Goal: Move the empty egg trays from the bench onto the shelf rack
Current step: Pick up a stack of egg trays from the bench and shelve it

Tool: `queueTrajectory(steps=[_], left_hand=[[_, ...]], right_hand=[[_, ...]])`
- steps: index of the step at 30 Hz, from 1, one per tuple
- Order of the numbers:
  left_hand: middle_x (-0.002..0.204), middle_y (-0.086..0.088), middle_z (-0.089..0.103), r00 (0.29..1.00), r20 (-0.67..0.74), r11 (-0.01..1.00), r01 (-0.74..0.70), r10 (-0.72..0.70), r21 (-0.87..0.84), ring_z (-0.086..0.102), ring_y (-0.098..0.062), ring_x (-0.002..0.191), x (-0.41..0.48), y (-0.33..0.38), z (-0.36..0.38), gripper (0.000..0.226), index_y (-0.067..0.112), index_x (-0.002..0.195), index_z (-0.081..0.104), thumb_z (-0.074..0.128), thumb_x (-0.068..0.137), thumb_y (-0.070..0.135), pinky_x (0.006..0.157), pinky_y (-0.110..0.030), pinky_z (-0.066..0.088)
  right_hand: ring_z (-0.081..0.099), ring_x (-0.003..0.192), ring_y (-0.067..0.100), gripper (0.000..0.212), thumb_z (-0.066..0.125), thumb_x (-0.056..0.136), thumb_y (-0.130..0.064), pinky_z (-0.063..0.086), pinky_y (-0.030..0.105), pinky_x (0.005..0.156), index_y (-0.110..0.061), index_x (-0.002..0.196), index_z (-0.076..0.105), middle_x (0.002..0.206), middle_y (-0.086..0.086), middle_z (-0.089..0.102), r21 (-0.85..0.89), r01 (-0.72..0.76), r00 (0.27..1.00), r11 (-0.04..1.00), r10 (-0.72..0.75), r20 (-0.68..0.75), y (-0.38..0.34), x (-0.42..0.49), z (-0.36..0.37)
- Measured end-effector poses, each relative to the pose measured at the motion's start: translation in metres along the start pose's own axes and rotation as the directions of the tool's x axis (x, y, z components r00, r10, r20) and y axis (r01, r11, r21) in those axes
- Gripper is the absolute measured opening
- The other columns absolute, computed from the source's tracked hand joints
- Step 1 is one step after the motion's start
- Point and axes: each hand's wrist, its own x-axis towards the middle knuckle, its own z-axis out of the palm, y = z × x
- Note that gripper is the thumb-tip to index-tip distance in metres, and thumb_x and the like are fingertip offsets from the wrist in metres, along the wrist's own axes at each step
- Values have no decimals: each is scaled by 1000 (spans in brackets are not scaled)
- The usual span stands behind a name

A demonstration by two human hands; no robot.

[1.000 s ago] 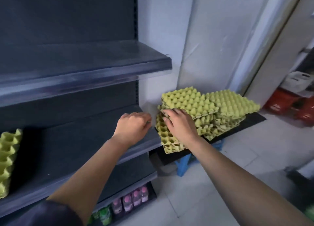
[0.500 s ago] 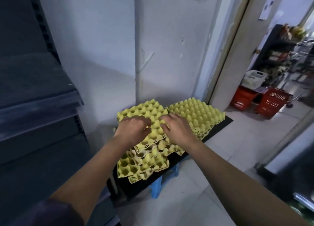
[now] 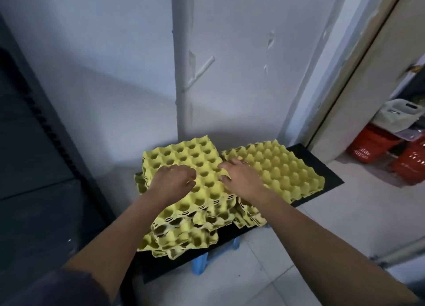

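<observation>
Two stacks of yellow empty egg trays stand on a black bench top (image 3: 328, 174) set on blue legs. The left stack (image 3: 184, 232) is uneven, and its top tray (image 3: 184, 151) lies askew over the ones below. My left hand (image 3: 171, 182) rests on the left part of that top tray with fingers curled into its cups. My right hand (image 3: 241, 179) lies on the tray's right edge, fingers bent over it, beside the right stack (image 3: 285, 170). The dark shelf rack (image 3: 34, 190) stands at the left.
A white wall with a vertical pipe (image 3: 182, 75) rises right behind the bench. To the right is a doorway, with red shopping baskets (image 3: 377, 144) on the floor beyond it. Pale floor tiles (image 3: 253, 278) lie in front of the bench.
My view has swung right from the shelf rack to the bench. My left hand has come off the shelf edge onto the top tray, joining the right hand there.
</observation>
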Motion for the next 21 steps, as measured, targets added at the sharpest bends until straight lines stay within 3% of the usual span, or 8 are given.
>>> queueTrajectory(steps=[5, 10, 13, 17, 21], left_hand=[[129, 4, 50, 984, 115, 990, 142, -140, -12, 46, -18, 120, 8, 11, 29, 34, 29, 127, 47, 42, 95, 38, 96, -35, 38], [147, 1, 27, 938, 244, 969, 243, -245, 40, 24, -23, 137, 10, 18, 71, 64, 35, 142, 26, 55, 86, 46, 107, -43, 27], [149, -3, 23, 927, 256, 959, 242, -272, 145, 22, -25, 137, 12, 17, 93, 80, 35, 146, 12, 57, 83, 54, 104, -44, 30], [150, -4, 23, 919, 265, 950, 245, -291, 195, 22, -26, 138, 16, 13, 111, 81, 36, 147, 0, 52, 87, 52, 104, -43, 31], [145, -3, 30, 927, 261, 959, 232, -269, 165, 31, -24, 134, 19, 8, 111, 78, 34, 146, 9, 57, 86, 44, 100, -42, 39]], right_hand=[[49, 119, 28, 42, 50, 95, -29, 45, 40, 97, -21, 136, 47, 132, 6, 47, 36, 103, 986, 994, -106, 126, 31, 21, 16], [48, 119, 28, 42, 49, 96, -31, 48, 40, 91, -23, 137, 45, 134, 4, 43, 10, 146, 966, 989, -145, 214, 44, 36, 34], [46, 125, 31, 46, 47, 98, -32, 44, 41, 97, -21, 141, 39, 145, 12, 35, 27, 119, 957, 993, -122, 265, 47, 46, 45], [37, 134, 33, 52, 42, 99, -37, 38, 45, 107, -21, 147, 29, 153, 16, 21, 61, 47, 934, 997, -66, 351, 50, 54, 58], [41, 130, 32, 54, 36, 99, -43, 40, 46, 105, -17, 146, 29, 150, 15, 26, 63, -27, 922, 998, 0, 388, 50, 58, 63]])
